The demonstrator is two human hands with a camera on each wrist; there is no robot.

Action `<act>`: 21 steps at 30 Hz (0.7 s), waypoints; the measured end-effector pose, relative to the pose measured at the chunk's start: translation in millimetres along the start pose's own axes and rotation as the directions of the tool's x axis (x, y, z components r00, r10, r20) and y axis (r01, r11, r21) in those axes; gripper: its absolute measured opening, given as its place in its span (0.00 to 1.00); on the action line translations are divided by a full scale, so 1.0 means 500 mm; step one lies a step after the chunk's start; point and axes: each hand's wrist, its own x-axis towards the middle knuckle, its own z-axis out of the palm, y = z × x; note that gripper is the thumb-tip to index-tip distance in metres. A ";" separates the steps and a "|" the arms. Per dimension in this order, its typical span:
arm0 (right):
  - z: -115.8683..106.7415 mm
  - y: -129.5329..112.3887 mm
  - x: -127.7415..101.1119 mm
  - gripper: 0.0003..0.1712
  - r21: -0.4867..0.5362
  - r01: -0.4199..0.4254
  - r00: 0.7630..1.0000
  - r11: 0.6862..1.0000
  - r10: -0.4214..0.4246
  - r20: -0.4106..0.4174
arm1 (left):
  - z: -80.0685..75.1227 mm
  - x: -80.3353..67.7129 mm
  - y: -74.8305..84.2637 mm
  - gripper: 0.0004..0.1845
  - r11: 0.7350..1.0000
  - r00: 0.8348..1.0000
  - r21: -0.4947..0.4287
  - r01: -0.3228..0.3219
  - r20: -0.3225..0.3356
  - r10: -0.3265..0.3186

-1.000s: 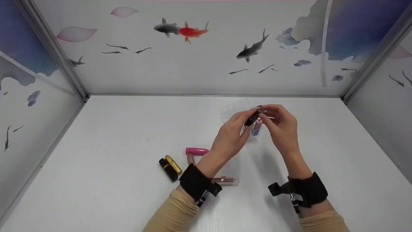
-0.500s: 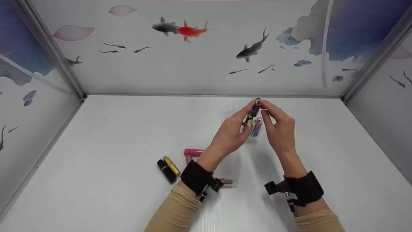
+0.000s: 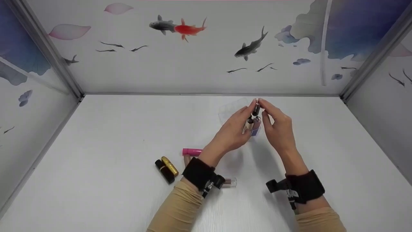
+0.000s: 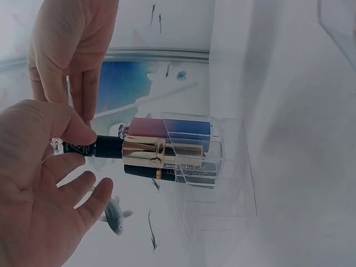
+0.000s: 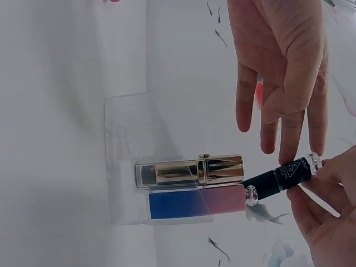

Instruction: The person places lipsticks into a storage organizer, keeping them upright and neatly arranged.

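Near the back of the table, the fingertips of my left hand (image 3: 230,133) and right hand (image 3: 279,129) meet at the clear, faceted top of a slim black lipstick (image 5: 293,173). It tilts above a clear plastic organizer (image 5: 125,114). Its lower end is hidden behind the other tubes. In the left wrist view, my left thumb and fingers lie on either side of its body. The right wrist view has my right index and thumb around its upper part. Inside the organizer stand a pink-and-blue lipstick (image 5: 189,203), a gold lipstick (image 5: 222,169) and a dark, gold-banded tube (image 4: 158,173).
Left of my left forearm lie a bright pink tube (image 3: 192,152), a brownish tube (image 3: 187,159), a gold bullet-shaped tube (image 3: 170,166) and a black tube (image 3: 164,172). A clear-capped tube (image 3: 230,183) is partly covered by the wrist camera.
The black lipstick has swung from a slant to nearly upright in the head view. My right thumb has drawn back from its top, while both index fingers stay there.
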 end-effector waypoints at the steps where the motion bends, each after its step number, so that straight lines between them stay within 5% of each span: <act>1: 0.000 0.002 0.000 0.24 0.000 -0.004 1.000 1.000 0.004 0.005 | 0.000 0.002 -0.001 0.44 1.000 1.000 -0.003 0.006 0.011 -0.006; 21: 0.002 0.032 -0.005 0.24 -0.009 -0.113 0.986 0.994 0.113 0.123 | 0.013 0.015 -0.012 0.46 0.992 0.986 0.048 0.117 0.117 -0.122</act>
